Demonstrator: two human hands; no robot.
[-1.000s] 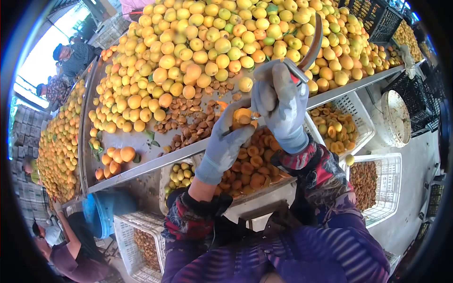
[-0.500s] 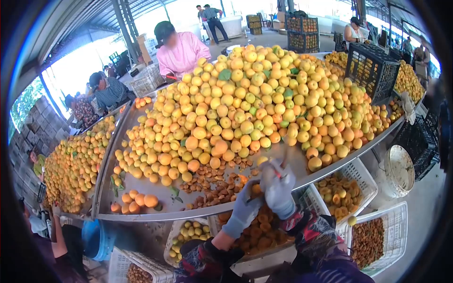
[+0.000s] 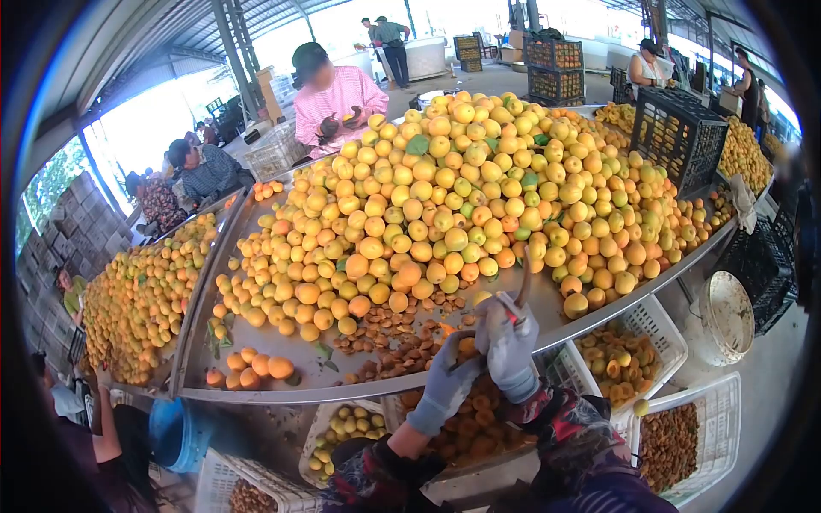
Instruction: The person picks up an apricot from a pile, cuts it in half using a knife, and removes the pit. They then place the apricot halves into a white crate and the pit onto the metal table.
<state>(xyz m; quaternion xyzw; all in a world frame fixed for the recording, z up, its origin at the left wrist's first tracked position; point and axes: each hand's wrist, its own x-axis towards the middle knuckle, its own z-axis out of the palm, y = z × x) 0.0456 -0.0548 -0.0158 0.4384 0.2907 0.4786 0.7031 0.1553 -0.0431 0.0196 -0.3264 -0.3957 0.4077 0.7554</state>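
My left hand point(image 3: 449, 385), in a grey glove, is closed round an orange apricot point(image 3: 468, 347) at the table's front edge. Touching it on the right, my right hand point(image 3: 506, 342) is gloved too and wrapped round a curved tool point(image 3: 524, 282) whose tip points up. A yellowish piece of fruit point(image 3: 481, 298) shows at the top of that glove. Beyond both hands rises a large heap of apricots point(image 3: 445, 197) on the metal table point(image 3: 282, 394). Brown pits point(image 3: 398, 342) lie just left of my hands.
Below the table edge stand crates of halved apricots point(image 3: 617, 357), whole fruit point(image 3: 349, 427) and pits point(image 3: 671, 445). A white bucket point(image 3: 725, 316) is at right, a blue bucket point(image 3: 175, 434) at left. A black crate point(image 3: 677, 137) sits on the table. A person in pink point(image 3: 342, 103) works across the heap.
Both hands stay together near the edge. The tool in my right hand now points more upright. The person in pink has raised their hands into view. The whole view has shifted slightly.
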